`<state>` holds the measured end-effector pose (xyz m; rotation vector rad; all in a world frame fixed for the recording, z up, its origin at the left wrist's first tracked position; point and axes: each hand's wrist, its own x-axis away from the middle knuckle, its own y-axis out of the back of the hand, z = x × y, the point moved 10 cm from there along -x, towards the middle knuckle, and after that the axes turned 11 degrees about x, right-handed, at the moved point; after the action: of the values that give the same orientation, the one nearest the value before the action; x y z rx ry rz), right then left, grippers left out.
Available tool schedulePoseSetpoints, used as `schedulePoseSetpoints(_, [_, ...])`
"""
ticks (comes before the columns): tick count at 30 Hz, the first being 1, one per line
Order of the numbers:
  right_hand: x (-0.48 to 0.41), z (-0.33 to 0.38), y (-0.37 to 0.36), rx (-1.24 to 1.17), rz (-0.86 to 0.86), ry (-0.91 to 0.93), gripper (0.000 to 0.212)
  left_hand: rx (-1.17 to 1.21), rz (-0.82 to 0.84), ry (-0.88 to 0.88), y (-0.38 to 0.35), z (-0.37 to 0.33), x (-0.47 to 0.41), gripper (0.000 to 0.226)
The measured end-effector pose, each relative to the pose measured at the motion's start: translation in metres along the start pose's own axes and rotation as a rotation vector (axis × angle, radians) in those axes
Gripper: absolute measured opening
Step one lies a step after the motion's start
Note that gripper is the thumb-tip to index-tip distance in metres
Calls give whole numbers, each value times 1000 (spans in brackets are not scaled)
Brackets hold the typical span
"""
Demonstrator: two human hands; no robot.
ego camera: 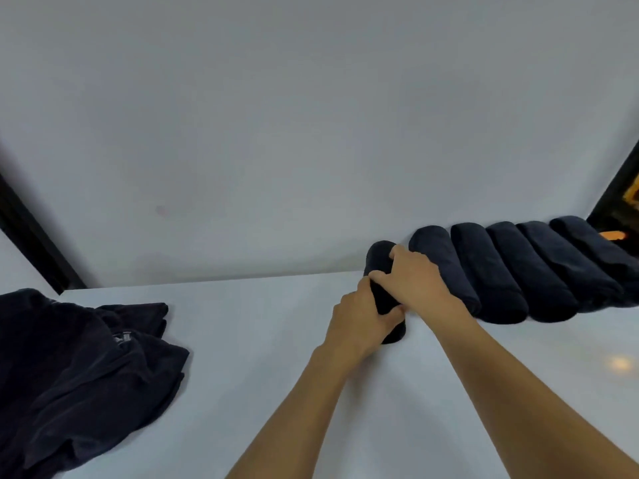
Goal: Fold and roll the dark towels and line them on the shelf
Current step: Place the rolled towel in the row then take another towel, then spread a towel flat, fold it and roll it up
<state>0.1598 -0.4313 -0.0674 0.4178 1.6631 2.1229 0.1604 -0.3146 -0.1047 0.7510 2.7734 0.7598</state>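
Observation:
A dark rolled towel [378, 261] lies on the white shelf [242, 340] at the left end of a row of several rolled towels [518, 271] that runs along the back wall to the right. Both my hands grip this roll. My left hand [359, 319] wraps its near end, thumb on top. My right hand [415, 274] presses over its middle, right next to the neighbouring roll. A pile of loose dark towels [79, 368] lies crumpled at the left of the shelf.
A plain white wall [311, 133] rises behind the shelf. A black frame post [38, 243] stands at the far left, another black post [619, 188] at the far right with something orange behind it. Bare shelf surface separates the pile from the row.

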Motion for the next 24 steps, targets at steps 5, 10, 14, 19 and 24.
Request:
schedulePoseSetpoints(5, [-2,-24,23,165,-146,34,29,168,-75,31,-53,-17,-18,49])
schedulePoseSetpoints(10, [0,-24,26,139,-151,123,26,171,-214,-29,-53,-18,-20,55])
schedulePoseSetpoints(14, [2,-26,27,115,-138,148,28,193,-255,-38,-54,-18,-16,57])
schedulePoseSetpoints(19, [-2,-32,21,177,-120,110,23,-103,-202,-70,-58,-24,-14,60])
schedulePoseSetpoints(24, [11,-8,23,297,-274,138,25,-200,70,-69,-52,-17,-12,70])
